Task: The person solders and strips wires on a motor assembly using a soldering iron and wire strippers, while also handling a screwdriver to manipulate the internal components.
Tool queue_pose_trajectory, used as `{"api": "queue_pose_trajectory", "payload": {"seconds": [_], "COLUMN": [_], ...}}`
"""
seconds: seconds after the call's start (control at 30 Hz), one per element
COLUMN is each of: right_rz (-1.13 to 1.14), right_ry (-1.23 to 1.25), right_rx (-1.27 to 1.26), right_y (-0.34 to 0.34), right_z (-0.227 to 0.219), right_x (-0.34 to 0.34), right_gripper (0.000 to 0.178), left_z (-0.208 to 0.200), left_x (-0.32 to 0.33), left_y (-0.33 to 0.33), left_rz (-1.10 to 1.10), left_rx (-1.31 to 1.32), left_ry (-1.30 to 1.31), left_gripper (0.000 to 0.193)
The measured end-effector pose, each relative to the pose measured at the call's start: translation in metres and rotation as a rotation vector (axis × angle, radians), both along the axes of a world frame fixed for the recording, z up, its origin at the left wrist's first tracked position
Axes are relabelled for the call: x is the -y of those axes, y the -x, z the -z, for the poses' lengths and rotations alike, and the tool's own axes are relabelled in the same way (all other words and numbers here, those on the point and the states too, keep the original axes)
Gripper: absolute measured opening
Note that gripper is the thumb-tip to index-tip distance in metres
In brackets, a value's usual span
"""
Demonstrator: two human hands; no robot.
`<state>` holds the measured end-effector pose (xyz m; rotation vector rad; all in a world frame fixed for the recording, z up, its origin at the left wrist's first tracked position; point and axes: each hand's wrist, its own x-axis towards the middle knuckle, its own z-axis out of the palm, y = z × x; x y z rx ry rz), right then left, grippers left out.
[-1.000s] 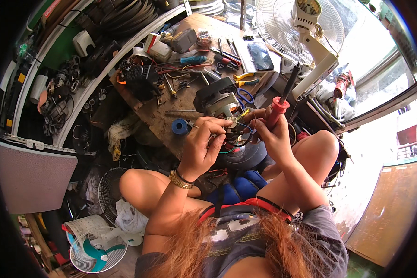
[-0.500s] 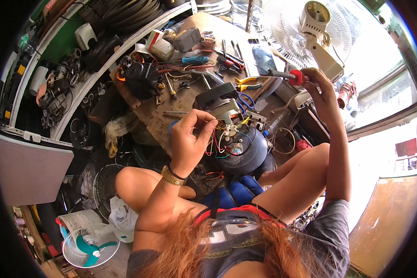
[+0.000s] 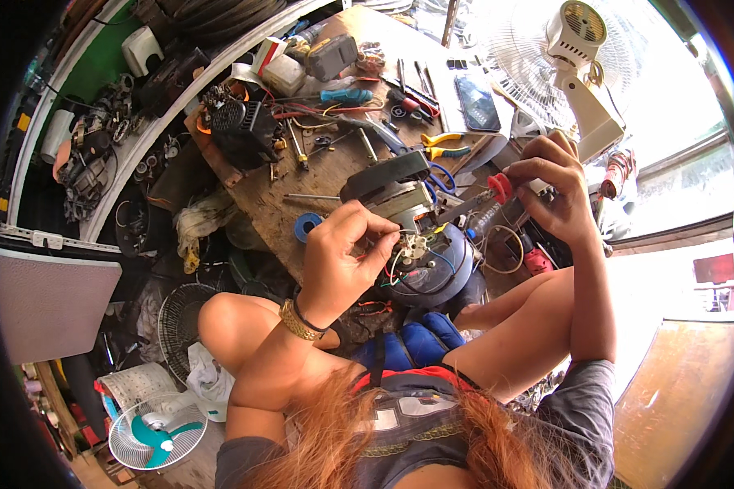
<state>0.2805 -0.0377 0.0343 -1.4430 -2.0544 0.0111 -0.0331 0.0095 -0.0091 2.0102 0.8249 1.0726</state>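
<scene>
My right hand (image 3: 553, 181) is closed round a soldering iron (image 3: 500, 188) near its red collar. The iron's metal shaft slants down and left, toward the small pale wired part (image 3: 416, 247) on an opened fan motor assembly (image 3: 404, 200). My left hand (image 3: 347, 248) pinches thumb and forefinger together right beside that part; whatever lies between the fingertips is too small to make out. Several coloured wires hang from the assembly, which rises over a rounded grey-blue base (image 3: 440, 281) in front of my knees. A blue spool (image 3: 307, 226) lies just left of my left hand.
On the wooden workbench (image 3: 261, 208) lie yellow-handled pliers (image 3: 447, 152), a phone (image 3: 475, 103), a blue-handled tool (image 3: 347, 95) and a black motor housing (image 3: 240, 130). A white fan (image 3: 575, 37) stands at the far right. A small fan with teal blades (image 3: 151, 440) sits at lower left.
My right hand has brought the soldering iron down and left, from above the bench to the motor assembly. My left hand has shifted slightly right and down, still pinching. The view has tilted a little.
</scene>
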Motion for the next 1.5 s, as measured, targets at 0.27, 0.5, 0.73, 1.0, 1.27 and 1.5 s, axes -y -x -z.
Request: {"api": "queue_pose_trajectory", "payload": {"seconds": [0.27, 0.5, 0.73, 1.0, 1.27, 1.5], "right_rz": [-0.007, -0.003, 0.001, -0.004, -0.002, -0.005], "right_ry": [-0.032, -0.028, -0.007, -0.051, -0.062, -0.064], "right_rx": [0.05, 0.047, 0.028, 0.042, 0.06, 0.046], "right_y": [0.006, 0.009, 0.009, 0.012, 0.012, 0.014], "right_z": [0.002, 0.004, 0.005, 0.006, 0.007, 0.007], "right_x": [-0.002, -0.002, 0.0, -0.001, -0.001, -0.001], "right_gripper": [0.031, 0.031, 0.031, 0.033, 0.033, 0.034], "left_z": [0.008, 0.013, 0.016, 0.015, 0.018, 0.017], "left_x": [0.001, -0.001, 0.0, 0.0, 0.0, 0.0], "left_y": [-0.001, 0.0, 0.0, -0.001, -0.001, -0.001], "left_rz": [-0.017, 0.002, 0.008, 0.0, -0.006, -0.007], "left_rx": [0.064, 0.09, 0.096, 0.1, 0.111, 0.105], "left_ry": [-0.017, -0.022, -0.007, -0.021, -0.026, -0.037], "left_gripper": [0.007, 0.009, 0.008, 0.008, 0.009, 0.009]}}
